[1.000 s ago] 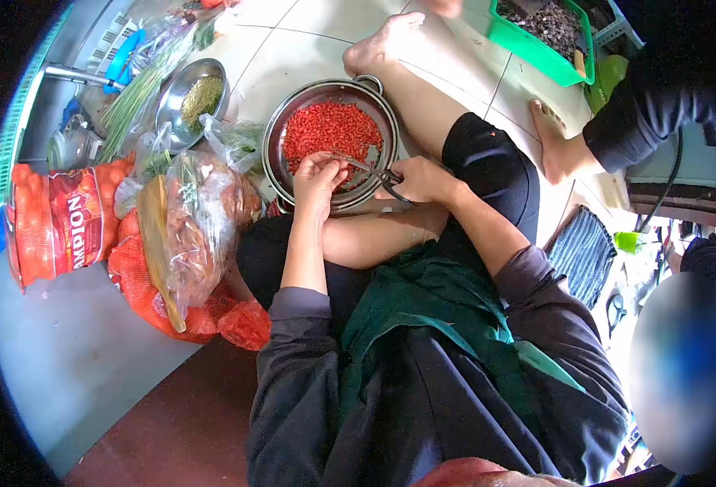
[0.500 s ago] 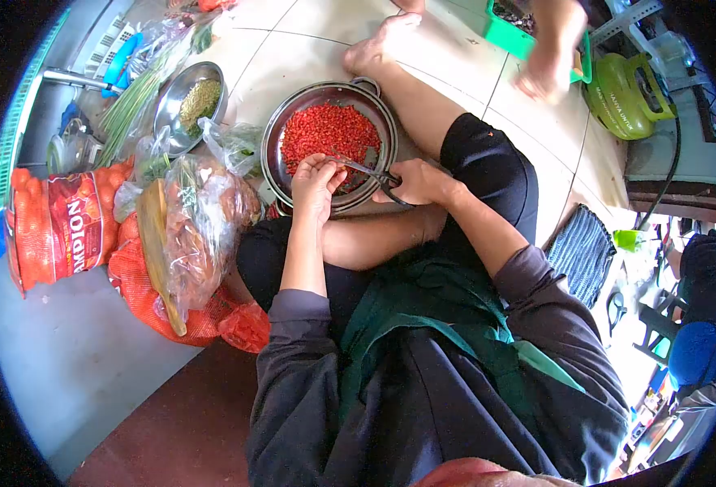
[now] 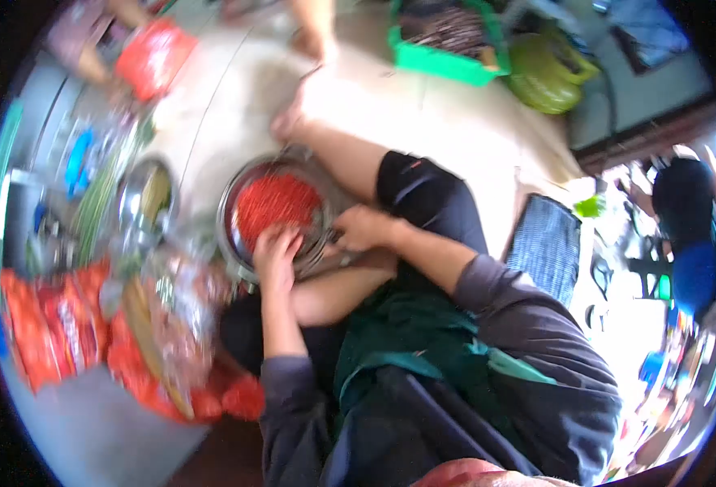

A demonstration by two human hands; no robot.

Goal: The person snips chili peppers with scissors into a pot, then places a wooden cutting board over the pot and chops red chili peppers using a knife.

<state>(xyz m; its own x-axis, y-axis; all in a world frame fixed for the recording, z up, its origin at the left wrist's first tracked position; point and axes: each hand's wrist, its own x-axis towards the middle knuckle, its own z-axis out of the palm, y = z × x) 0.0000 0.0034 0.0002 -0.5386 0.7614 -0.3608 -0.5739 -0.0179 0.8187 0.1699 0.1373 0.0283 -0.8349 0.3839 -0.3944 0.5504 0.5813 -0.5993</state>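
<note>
A metal pot (image 3: 226,231) full of small red pieces (image 3: 275,203), perhaps cut chillies, stands on the floor by my folded legs. Over its near side is my left hand (image 3: 277,253), fingers curled together at the edge of the red heap; what they hold, if anything, is too blurred to name. My right hand (image 3: 366,229) is wrapped round the dark handles of a pair of scissors (image 3: 332,237) at the pot's right rim. The scissors' blades are smeared by motion.
Left of the pot are a metal bowl (image 3: 135,215), clear plastic bags (image 3: 183,296) and orange net sacks (image 3: 53,325). Another person's arm is near a red bag (image 3: 156,58). A green crate (image 3: 447,65) and gas cylinder (image 3: 544,77) stand at the back right.
The view has swung to the right and blurred. Another person's hand has left the green crate's side; a person's arm and a red bag now show at top left. My right hand still grips the scissors.
</note>
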